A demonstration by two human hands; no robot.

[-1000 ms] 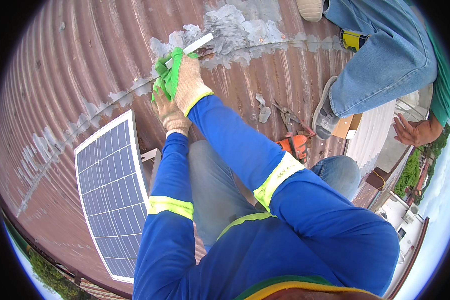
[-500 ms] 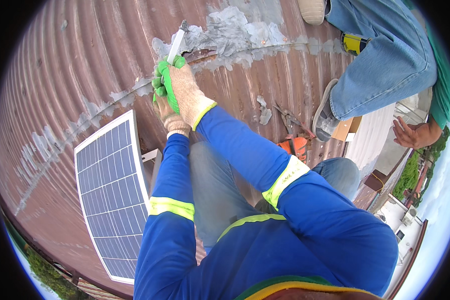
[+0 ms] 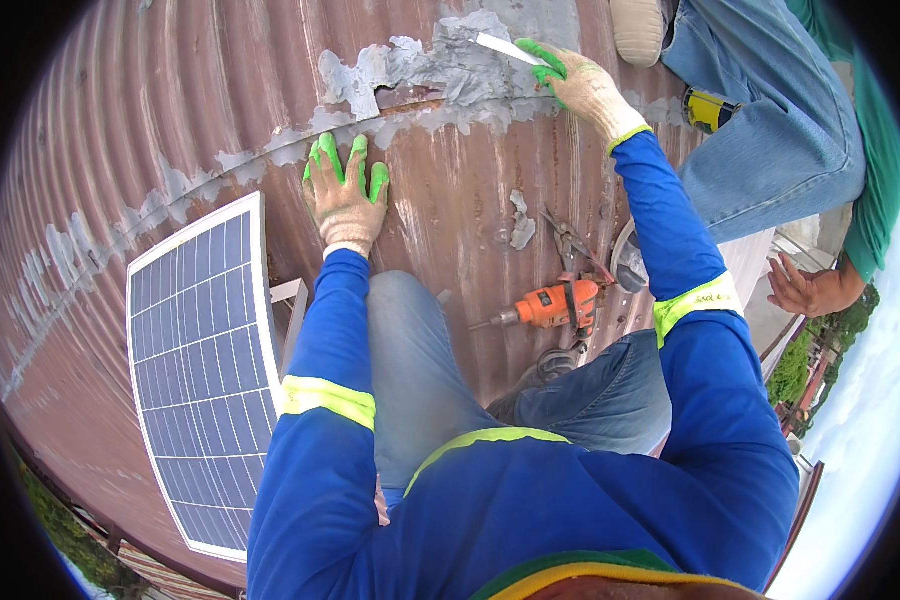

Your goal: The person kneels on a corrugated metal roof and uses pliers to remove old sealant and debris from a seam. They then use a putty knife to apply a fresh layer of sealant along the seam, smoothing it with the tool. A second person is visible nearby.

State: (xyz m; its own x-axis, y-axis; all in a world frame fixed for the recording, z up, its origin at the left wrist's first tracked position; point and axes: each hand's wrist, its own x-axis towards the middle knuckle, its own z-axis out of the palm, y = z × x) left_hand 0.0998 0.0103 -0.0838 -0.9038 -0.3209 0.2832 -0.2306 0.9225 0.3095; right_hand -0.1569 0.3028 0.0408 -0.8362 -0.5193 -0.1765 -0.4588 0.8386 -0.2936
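My right hand (image 3: 585, 90), in a cream glove with green rubber fingertips, grips a white flat strip (image 3: 511, 49). The strip's far end touches or hovers over the crinkled grey sealant patch (image 3: 470, 75) on the brown corrugated roof (image 3: 440, 190); I cannot tell which. My left hand (image 3: 348, 195), gloved alike, rests on the roof with fingers spread, just below the grey-smeared seam. It holds nothing. A lifted edge with a dark gap shows in the patch, between the two hands.
A framed solar panel (image 3: 205, 370) lies at the left. By my knees are an orange drill (image 3: 555, 305), long-handled pliers or cutters (image 3: 575, 243) and a grey scrap (image 3: 522, 222). At the right, a co-worker in jeans (image 3: 780, 130) sits beside a yellow-labelled can (image 3: 710, 110).
My hands, together at the seam before, are now apart. The right has carried the white strip rightward over the patch; the left has opened flat on the roof. The drill has come into view.
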